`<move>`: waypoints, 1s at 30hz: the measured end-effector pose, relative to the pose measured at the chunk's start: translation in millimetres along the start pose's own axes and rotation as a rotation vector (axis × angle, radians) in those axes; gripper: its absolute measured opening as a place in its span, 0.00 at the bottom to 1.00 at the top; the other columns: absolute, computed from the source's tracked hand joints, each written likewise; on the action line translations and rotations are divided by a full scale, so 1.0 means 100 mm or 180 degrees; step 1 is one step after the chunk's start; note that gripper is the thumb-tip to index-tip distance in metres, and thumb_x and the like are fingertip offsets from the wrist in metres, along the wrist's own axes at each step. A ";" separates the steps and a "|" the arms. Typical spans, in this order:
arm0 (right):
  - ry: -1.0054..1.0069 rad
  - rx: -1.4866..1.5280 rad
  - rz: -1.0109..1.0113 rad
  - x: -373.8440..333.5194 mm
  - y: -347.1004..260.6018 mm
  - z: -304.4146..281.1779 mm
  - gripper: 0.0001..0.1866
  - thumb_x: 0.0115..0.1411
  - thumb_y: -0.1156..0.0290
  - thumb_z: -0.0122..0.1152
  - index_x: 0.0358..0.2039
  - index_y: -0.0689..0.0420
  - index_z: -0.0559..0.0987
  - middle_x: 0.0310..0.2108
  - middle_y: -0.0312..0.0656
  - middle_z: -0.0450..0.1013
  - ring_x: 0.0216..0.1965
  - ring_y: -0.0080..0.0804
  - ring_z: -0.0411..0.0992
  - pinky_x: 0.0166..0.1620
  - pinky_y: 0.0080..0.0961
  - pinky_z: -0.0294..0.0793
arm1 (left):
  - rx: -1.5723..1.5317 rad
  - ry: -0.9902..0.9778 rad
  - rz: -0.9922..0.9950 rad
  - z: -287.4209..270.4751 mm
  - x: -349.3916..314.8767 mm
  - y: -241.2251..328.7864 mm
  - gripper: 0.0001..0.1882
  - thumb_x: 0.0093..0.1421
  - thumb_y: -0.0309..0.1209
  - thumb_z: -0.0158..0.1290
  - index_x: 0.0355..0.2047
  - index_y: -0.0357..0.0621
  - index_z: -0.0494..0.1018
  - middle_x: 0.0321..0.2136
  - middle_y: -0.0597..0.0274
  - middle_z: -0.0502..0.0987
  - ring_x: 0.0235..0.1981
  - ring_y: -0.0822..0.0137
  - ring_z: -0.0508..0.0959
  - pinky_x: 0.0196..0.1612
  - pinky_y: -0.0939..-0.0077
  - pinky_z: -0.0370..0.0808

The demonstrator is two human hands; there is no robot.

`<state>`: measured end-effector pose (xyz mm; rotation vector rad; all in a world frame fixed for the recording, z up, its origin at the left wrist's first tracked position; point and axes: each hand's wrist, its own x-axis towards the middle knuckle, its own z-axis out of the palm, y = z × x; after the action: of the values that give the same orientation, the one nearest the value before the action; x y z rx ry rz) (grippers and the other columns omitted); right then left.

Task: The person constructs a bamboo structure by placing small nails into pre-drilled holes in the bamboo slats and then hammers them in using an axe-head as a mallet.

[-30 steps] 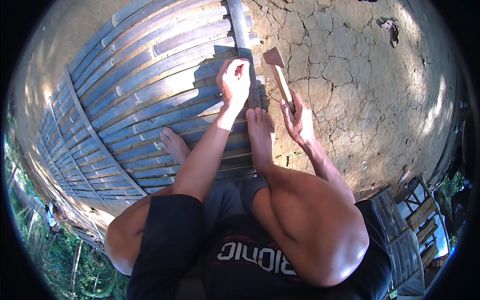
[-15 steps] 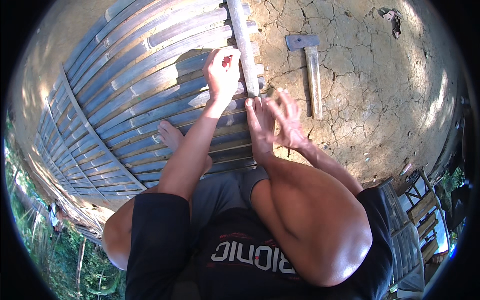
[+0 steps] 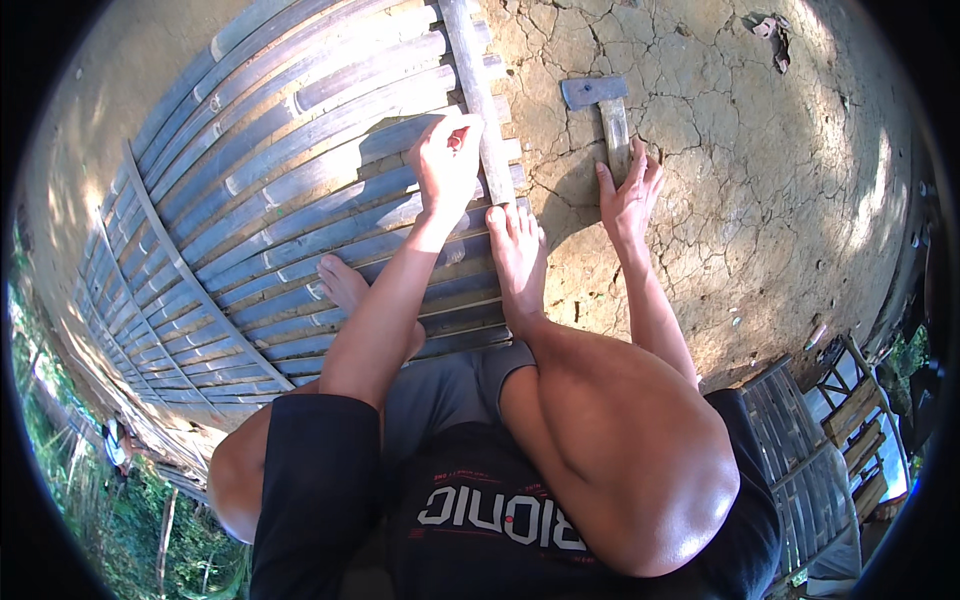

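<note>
My left hand (image 3: 445,170) is closed in a curl over the bamboo slats (image 3: 330,190), beside a long wooden pole (image 3: 478,100). Whatever its fingers hold, if anything, is too small or hidden to make out. My right hand (image 3: 628,205) reaches over the lower handle of an axe (image 3: 612,125) lying on the ground. Its fingers are apart, the thumb left of the handle and the fingertips to its right; the grip is not closed. The axe has a grey metal head and a pale wooden handle, partly covered by my hand.
My right foot (image 3: 518,255) rests at the pole's near end, my left foot (image 3: 345,283) on the slats. Thin cross strips (image 3: 165,240) run over the slat panel. Cracked earth (image 3: 740,200) lies to the right, with a dry leaf (image 3: 773,38) at the far right.
My right hand has moved away from beside my right foot, rightward to the axe handle. My left hand stays curled by the pole. The view has shifted slightly.
</note>
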<state>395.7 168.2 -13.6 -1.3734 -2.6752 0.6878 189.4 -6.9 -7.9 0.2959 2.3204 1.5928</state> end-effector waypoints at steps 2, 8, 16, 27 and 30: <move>-0.0307 0.0183 0.0138 0.11 0.16 0.03 0.38 0.62 0.58 0.64 0.69 0.55 0.60 0.56 0.57 0.61 0.57 0.58 0.59 0.59 0.56 0.59 | 0.0060 -0.0023 -0.0047 0.04 0.05 0.01 0.02 0.58 0.24 0.61 0.32 0.39 0.80 0.24 0.62 0.79 0.23 0.74 0.74 0.27 0.79 0.71; -0.0495 0.0268 -0.0317 -0.13 -0.33 -0.28 0.34 0.65 0.52 0.61 0.65 0.55 0.63 0.48 0.53 0.68 0.52 0.46 0.64 0.49 0.50 0.70 | 0.0082 0.0006 0.0048 0.00 -0.03 0.03 0.03 0.59 0.24 0.60 0.34 0.39 0.80 0.26 0.61 0.79 0.25 0.72 0.76 0.29 0.78 0.72; -0.1138 0.1014 0.0880 -1.39 -0.04 0.04 0.10 0.71 0.64 0.50 0.44 0.57 0.71 0.29 0.58 0.77 0.27 0.55 0.77 0.32 0.46 0.74 | -0.0143 -0.0137 -0.0392 -0.08 -0.05 0.03 0.03 0.60 0.25 0.61 0.34 0.40 0.80 0.27 0.62 0.80 0.26 0.74 0.76 0.30 0.77 0.72; 0.0733 -0.0396 -0.0063 -0.20 -0.12 -0.19 0.23 0.65 0.63 0.59 0.57 0.60 0.68 0.48 0.53 0.68 0.50 0.52 0.65 0.55 0.48 0.63 | -0.0157 -0.0060 -0.0372 0.00 -0.03 -0.13 0.05 0.59 0.24 0.62 0.36 0.39 0.81 0.27 0.63 0.81 0.25 0.76 0.77 0.30 0.80 0.74; 0.0271 -0.0215 -0.0193 0.02 0.03 -0.17 0.28 0.65 0.61 0.59 0.60 0.60 0.66 0.49 0.55 0.67 0.50 0.54 0.65 0.56 0.47 0.65 | -0.0206 0.0026 -0.0226 0.04 0.01 -0.14 0.06 0.60 0.24 0.61 0.38 0.37 0.80 0.26 0.66 0.80 0.22 0.80 0.74 0.24 0.82 0.70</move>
<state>400.5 177.4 0.0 -1.2990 -2.6836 0.5260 190.0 -7.9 -22.4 0.1901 2.2540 1.6336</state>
